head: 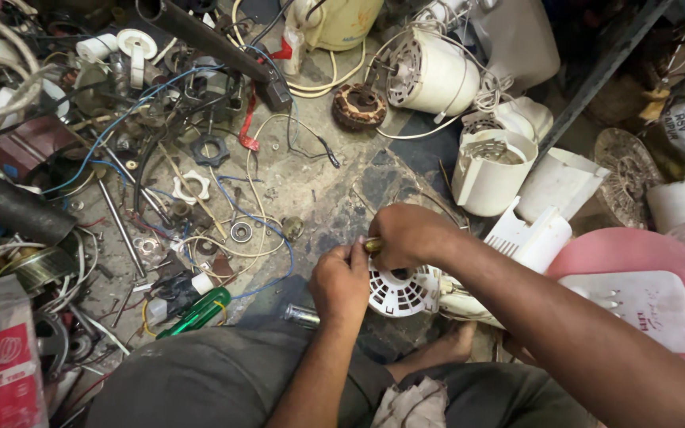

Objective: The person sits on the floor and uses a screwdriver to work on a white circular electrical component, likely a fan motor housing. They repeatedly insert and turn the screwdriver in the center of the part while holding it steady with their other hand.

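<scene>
- White vented fan cover (400, 292) sits on the floor just in front of my knees, under both hands, its round slotted face turned up toward the camera.
- My right hand (410, 235) is clenched around a yellowish tool handle (372, 245); only the end of the handle shows, poking out toward the left hand.
- My left hand (341, 281) is closed too, fingertips pinched at that same handle end, so the two hands touch just above the cover.
- The handle's long axis appears to run roughly sideways, from right hand to left; I cannot tell where the tool's tip meets the cover, since the hands hide it.
- The cover lies directly below and slightly right of the left hand, beneath the right hand; the right hand is nearer its centre.
- A cream motor body (469, 301) continues from the cover under my right forearm.
- Near my left knee lie a green-handled screwdriver (197, 313) and a short metal piece (301, 315), both apart from the hands.
- Farther out: a white plastic housing (489, 170), a pink round lid (644, 293), a rusty motor core (359, 105), and tangled wires (223, 230).
</scene>
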